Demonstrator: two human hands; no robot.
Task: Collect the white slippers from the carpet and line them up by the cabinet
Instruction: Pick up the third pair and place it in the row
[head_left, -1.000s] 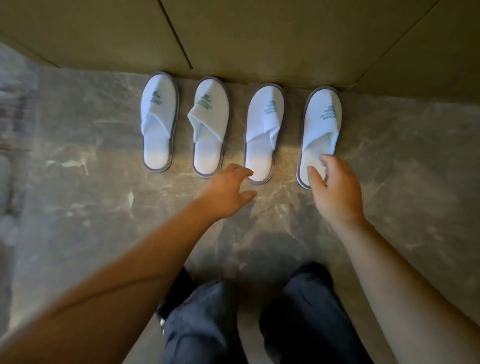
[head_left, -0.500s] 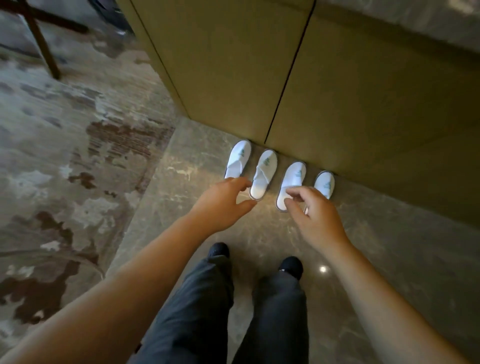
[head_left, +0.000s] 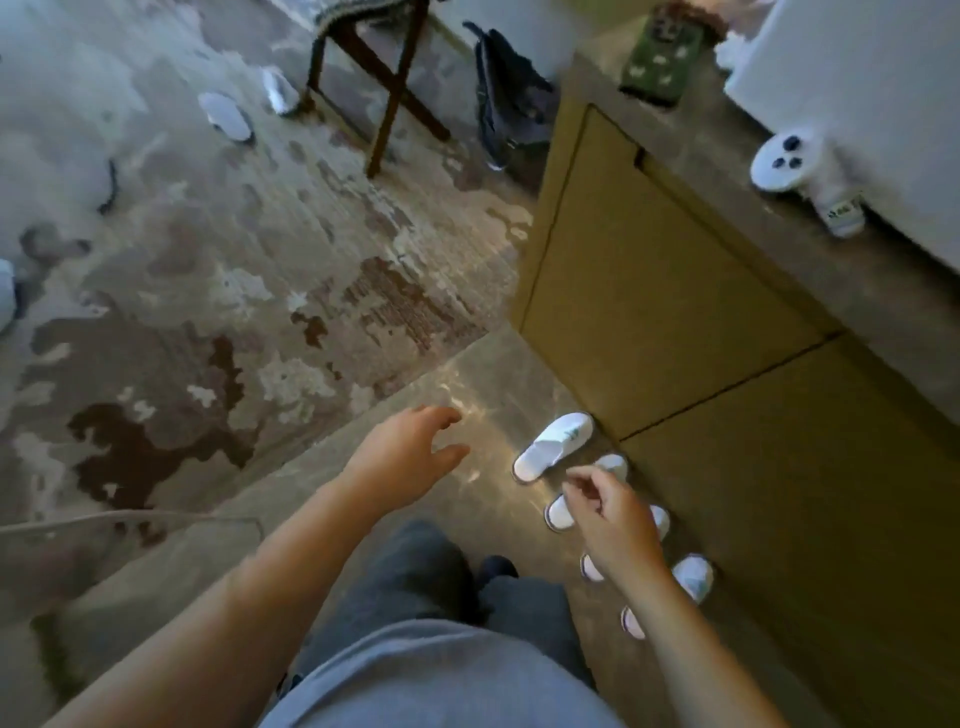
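Several white slippers stand in a row on the stone floor against the olive cabinet (head_left: 649, 291); the leftmost slipper (head_left: 553, 446) is in full view, the others are partly hidden behind my right hand (head_left: 610, 514) and forearm. My right hand hovers above the row, fingers loosely curled, holding nothing. To the left, my left hand (head_left: 408, 457) is spread open over bare floor, empty. Two more white slippers lie far off on the patterned carpet: one flat (head_left: 226, 117), one on its side (head_left: 280, 91) near a wooden leg.
A dark wooden stand (head_left: 387, 78) and a dark bag (head_left: 511, 114) sit beyond the cabinet's corner. On the cabinet top lie a green phone (head_left: 662, 60) and a white controller (head_left: 782, 163). The carpet (head_left: 208, 291) fills the left; my legs are below.
The view has risen and swung left, away from the cabinet, bringing the carpet and far slippers into sight. Both hands have lifted off the lined-up slippers.
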